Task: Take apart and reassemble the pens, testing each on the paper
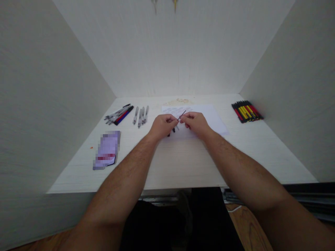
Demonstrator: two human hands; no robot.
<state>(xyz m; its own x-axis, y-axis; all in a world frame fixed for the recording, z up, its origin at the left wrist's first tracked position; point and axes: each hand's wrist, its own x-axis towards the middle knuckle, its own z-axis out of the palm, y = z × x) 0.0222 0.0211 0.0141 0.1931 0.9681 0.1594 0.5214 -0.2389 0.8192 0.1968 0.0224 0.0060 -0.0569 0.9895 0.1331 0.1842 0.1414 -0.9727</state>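
My left hand (163, 126) is closed in a pinch over the white paper (213, 118). From its fingertips a thin dark pen refill (182, 114) sticks up, slanting to the right. My right hand (196, 122) is closed too, its fingertips meeting the left ones near the refill's lower end. Whatever lies between the right fingertips is too small to make out. Below the left fingers, black pen parts (173, 130) show, partly hidden by the hand. The paper carries faint handwriting at its upper left.
Several clear pens (140, 116) lie left of the paper, beside a pile of pens (119, 115) with blue and red ones. A purple, pixelated packet (107, 150) lies at front left. Red, yellow and black pens (246, 111) line the right side. Walls enclose the white table (178, 167).
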